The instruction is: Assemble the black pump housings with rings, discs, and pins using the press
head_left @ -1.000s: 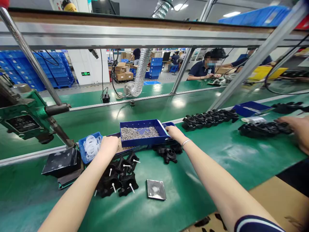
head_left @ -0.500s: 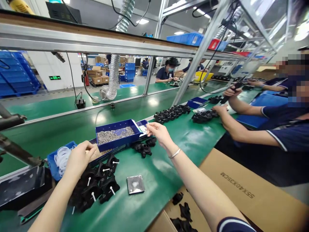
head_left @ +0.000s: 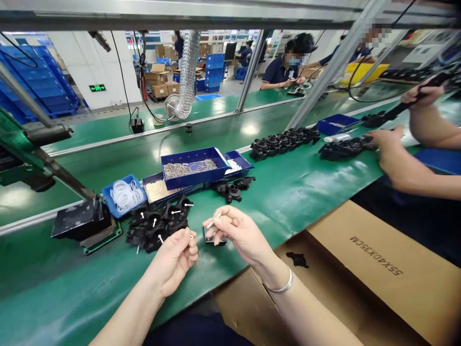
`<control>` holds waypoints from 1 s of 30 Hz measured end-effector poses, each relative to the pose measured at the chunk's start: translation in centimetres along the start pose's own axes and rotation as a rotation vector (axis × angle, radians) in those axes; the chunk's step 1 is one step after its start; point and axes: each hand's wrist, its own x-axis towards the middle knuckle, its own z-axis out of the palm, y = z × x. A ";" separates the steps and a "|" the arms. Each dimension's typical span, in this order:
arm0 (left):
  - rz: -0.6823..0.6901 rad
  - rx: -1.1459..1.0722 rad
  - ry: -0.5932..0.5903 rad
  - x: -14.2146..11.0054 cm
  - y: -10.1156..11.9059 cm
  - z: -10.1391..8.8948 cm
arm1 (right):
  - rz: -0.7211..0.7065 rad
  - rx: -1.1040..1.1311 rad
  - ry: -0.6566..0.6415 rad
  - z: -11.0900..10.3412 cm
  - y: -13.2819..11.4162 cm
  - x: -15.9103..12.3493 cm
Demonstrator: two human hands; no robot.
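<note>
Carton displaying "55X40X35CM" — your left hand is pinching a small ring, your right hand a white pin — both fingertip-held.

"55X40X35CM" is printed in dark characters on the cardboard box flap, where it is seen upside down; on the white pillar, a green-lit sign is mounted, its symbols too small to be made out

Behind the clustered parts stand the loop bin and — to its right — the pin tray. A carton lies further right.
</note>
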 end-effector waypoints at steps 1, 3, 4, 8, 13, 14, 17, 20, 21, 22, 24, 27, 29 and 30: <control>-0.002 -0.010 0.011 -0.1 -0.2 -0.2 | -0.014 -0.017 0.008 0.4 0.4 -0.5; -0.003 -0.018 0.017 -0.2 -0.4 -0.6 | -0.044 -0.043 0.026 0.9 1.0 -1.4; -0.002 -0.022 0.011 -0.3 -0.5 -0.7 | -0.050 -0.048 0.029 1.2 1.2 -1.7; -0.010 -0.053 -0.022 -0.5 -0.8 -1.0 | -0.081 -0.054 0.013 2.3 1.7 -2.4; 0.006 -0.097 -0.027 -0.8 -0.7 -1.0 | -0.223 -0.136 0.076 3.2 2.0 -2.7; 0.014 -0.097 -0.020 -0.8 -0.7 -1.1 | -0.254 -0.153 0.096 3.3 2.0 -2.7; 0.023 -0.113 0.004 -1.0 -0.6 -1.2 | -0.346 -0.220 0.129 3.5 2.2 -2.9; 0.013 -0.127 0.021 -0.9 -0.6 -1.1 | -0.419 -0.295 0.129 3.7 2.5 -3.0; 0.015 -0.118 0.027 -0.9 -0.7 -1.0 | -0.440 -0.327 0.134 3.7 2.5 -3.1; 0.020 -0.101 0.032 -0.8 -0.7 -0.8 | -0.463 -0.362 0.141 3.8 2.6 -3.1; 0.035 -0.061 0.042 -0.8 -0.7 -0.6 | -0.509 -0.441 0.154 3.9 2.7 -3.1; 0.050 -0.025 0.056 -0.8 -0.7 -0.4 | -0.585 -0.559 0.153 3.9 2.6 -3.0; 0.056 -0.020 0.067 -0.9 -0.7 -0.4 | -0.635 -0.626 0.160 3.9 2.5 -2.9; 0.058 -0.018 0.072 -0.9 -0.7 -0.4 | -0.654 -0.653 0.165 3.9 2.5 -2.9</control>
